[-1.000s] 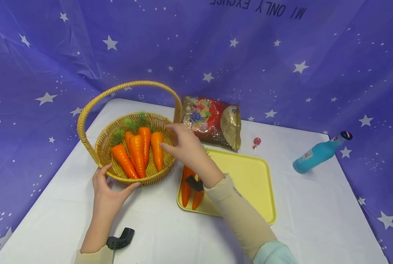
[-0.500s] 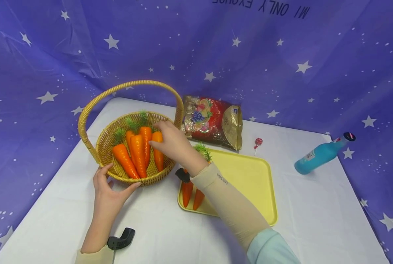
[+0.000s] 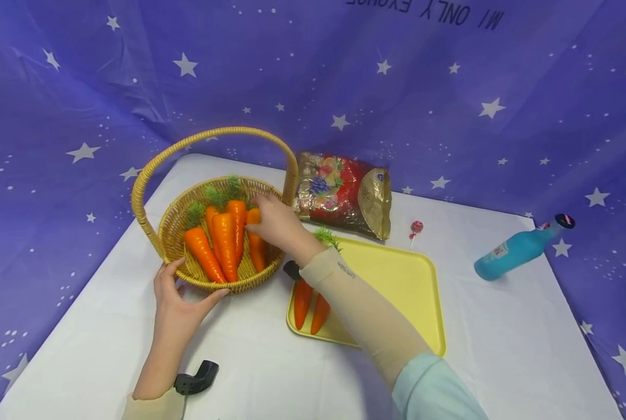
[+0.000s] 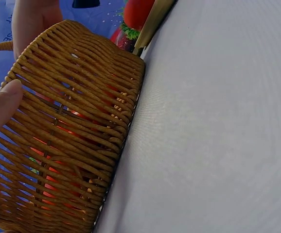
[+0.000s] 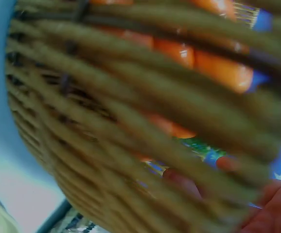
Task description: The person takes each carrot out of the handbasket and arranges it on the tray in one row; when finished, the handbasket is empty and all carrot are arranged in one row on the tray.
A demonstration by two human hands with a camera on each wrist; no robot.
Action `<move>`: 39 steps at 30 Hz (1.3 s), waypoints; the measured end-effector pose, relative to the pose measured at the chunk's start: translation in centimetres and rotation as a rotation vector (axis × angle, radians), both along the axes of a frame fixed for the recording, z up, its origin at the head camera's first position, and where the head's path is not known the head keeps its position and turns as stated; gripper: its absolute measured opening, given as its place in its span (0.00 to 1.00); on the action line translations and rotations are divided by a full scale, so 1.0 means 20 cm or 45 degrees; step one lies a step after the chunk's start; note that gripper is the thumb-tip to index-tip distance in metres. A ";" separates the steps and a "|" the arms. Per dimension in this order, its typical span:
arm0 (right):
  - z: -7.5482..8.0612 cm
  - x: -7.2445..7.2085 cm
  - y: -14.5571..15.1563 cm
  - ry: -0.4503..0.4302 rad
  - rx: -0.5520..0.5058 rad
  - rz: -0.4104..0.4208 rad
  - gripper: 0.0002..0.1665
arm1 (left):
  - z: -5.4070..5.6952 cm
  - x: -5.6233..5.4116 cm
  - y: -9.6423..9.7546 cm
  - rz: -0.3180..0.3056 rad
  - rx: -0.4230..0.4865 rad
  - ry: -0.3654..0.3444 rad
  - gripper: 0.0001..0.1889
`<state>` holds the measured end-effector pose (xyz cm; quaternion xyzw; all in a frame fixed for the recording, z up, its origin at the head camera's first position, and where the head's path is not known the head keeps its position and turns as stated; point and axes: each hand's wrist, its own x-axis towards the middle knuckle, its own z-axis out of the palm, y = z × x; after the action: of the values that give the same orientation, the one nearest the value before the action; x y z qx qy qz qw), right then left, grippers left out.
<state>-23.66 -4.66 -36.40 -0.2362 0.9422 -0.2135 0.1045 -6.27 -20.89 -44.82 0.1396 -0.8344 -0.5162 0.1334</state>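
Note:
A wicker basket [image 3: 255, 282] with a tall hooped handle stands on the table's left side, holding several orange carrots [image 3: 223, 239] with green tops. My left hand [image 3: 178, 312] grips its near rim, fingers over the edge; in the left wrist view the thumb [image 4: 7, 104] presses the outer wall. My right hand [image 3: 281, 224] reaches inside over the rightmost carrot [image 3: 258, 254], pinching its upper part between thumb and fingers. The hand hides that carrot's top. In the right wrist view the blurred basket wall [image 5: 131, 97] covers most of the right hand's fingers.
Right of the basket lies a yellow tray [image 3: 397, 286] with two carrots [image 3: 303, 304] on its left side, partly under my right forearm. Behind are a red-and-gold bag [image 3: 344, 195] and a lollipop [image 3: 416, 226]. A blue bottle [image 3: 517, 252] is at the far right.
My right hand has moved left and farther into the basket, and its thumb and fingers have closed on the rightmost carrot. The left hand stays on the rim.

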 end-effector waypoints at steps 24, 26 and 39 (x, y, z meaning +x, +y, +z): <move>-0.13 -0.13 -0.07 0.016 0.159 0.026 0.35 | 0.01 0.01 0.00 0.000 -0.030 0.006 0.53; -0.14 -0.14 -0.08 0.000 0.157 0.022 0.36 | 0.01 0.01 0.00 0.000 -0.027 0.009 0.53; -0.17 -0.14 -0.08 -0.034 0.106 0.013 0.34 | 0.01 0.01 0.00 0.002 -0.023 -0.014 0.53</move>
<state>-26.56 -6.35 -39.84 -0.2337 0.9476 -0.1766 0.1278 -6.09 -20.80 -44.52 0.1419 -0.8396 -0.5079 0.1304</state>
